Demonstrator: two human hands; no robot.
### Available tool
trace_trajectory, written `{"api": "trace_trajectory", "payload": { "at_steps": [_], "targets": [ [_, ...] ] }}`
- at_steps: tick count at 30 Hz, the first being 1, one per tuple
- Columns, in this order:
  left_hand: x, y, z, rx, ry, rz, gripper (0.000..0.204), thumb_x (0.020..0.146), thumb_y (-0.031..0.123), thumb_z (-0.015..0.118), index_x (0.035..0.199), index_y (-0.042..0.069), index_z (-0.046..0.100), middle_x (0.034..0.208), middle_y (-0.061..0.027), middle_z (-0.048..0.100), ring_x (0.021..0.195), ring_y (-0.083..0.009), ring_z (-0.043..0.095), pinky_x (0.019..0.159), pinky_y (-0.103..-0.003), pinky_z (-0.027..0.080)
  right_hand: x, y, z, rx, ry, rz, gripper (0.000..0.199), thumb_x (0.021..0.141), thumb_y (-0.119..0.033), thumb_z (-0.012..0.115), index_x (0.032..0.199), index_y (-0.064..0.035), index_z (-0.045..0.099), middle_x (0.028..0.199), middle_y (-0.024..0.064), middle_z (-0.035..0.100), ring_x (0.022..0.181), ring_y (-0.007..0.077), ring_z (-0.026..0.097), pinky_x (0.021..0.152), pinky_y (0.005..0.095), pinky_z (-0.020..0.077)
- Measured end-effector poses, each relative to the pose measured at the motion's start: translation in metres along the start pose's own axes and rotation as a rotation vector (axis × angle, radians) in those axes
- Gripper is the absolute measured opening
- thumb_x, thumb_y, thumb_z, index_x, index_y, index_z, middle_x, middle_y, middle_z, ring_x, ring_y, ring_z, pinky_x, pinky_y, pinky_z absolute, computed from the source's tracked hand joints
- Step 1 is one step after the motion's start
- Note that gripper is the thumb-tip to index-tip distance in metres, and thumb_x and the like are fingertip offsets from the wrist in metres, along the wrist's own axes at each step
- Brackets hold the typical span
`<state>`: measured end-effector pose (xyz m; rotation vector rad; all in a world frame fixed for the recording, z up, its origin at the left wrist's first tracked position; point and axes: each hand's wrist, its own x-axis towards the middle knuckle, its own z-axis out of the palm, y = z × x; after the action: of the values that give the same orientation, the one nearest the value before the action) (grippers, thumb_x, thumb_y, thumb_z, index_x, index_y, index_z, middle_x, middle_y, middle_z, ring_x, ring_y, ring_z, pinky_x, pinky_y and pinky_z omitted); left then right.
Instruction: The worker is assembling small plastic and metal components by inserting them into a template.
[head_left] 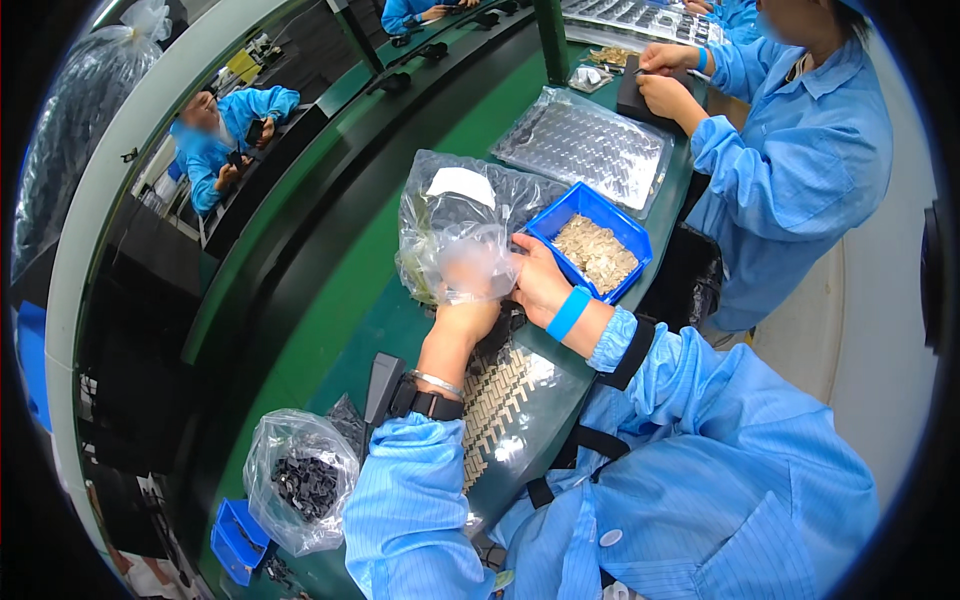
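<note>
My left hand (467, 318) reaches into the mouth of a clear plastic bag (418, 222); its fingers are hidden and blurred behind the film. My right hand (541, 284) pinches the bag's right edge between thumb and fingers. A white label (462, 186) lies on the bag's upper part, and dark contents show through the film. Just right of the right hand, a blue bin (643, 250) holds many small pale-gold pieces (596, 251). Under my wrists lies a sheet with rows of slim gold-coloured pieces (497, 402).
A clear plastic tray (580, 143) lies beyond the bin. At lower left stand an open bag of small black parts (306, 487) and another blue bin (226, 548). A co-worker (800, 140) at right handles a dark block (640, 98). Another person (235, 135) sits across the green bench.
</note>
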<state>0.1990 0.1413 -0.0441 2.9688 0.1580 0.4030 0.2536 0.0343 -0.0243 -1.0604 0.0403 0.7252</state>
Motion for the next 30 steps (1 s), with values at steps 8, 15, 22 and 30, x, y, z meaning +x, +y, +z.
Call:
{"api": "trace_trajectory", "payload": {
  "at_steps": [8,15,22,30],
  "targets": [
    [0.013,0.005,-0.026,-0.200,-0.183,-0.163,0.030,0.073,0.020,0.062,0.100,0.006,0.062,0.102,-0.0181,0.062,0.093,-0.0339,0.059,0.082,-0.041,0.046,0.010,0.005,0.001,-0.001,0.008,0.021,0.063,0.079,-0.012,0.061,0.133,-0.0017,0.030,0.120,0.0183,0.049,0.105,0.0265,0.052,0.084,0.0391,0.0442],
    [-0.005,0.016,-0.036,-0.190,-0.182,-0.106,0.045,0.068,0.012,0.064,0.111,0.004,0.054,0.111,-0.0185,0.056,0.103,-0.0360,0.052,0.089,-0.041,0.042,0.033,0.018,-0.001,-0.044,0.065,-0.101,0.054,0.074,-0.002,0.060,0.124,0.0058,0.041,0.119,0.0217,0.050,0.107,0.0270,0.051,0.087,0.0339,0.0420],
    [-0.028,0.011,-0.035,-0.117,0.019,0.100,0.044,0.066,0.011,0.067,0.105,0.002,0.052,0.102,-0.0196,0.053,0.096,-0.0401,0.049,0.082,-0.046,0.042,0.031,0.015,0.004,-0.021,0.117,-0.103,0.049,0.075,0.005,0.050,0.123,0.0083,0.042,0.118,0.0226,0.050,0.108,0.0277,0.051,0.089,0.0341,0.0415],
    [-0.046,0.009,-0.018,0.001,0.259,0.356,0.028,0.058,0.007,0.067,0.083,0.000,0.057,0.094,-0.0156,0.056,0.088,-0.0328,0.054,0.078,-0.042,0.045,0.041,0.014,0.010,0.013,0.165,-0.186,0.051,0.070,0.009,0.038,0.121,0.0099,0.045,0.117,0.0233,0.052,0.108,0.0277,0.051,0.092,0.0339,0.0393]
  ]
}}
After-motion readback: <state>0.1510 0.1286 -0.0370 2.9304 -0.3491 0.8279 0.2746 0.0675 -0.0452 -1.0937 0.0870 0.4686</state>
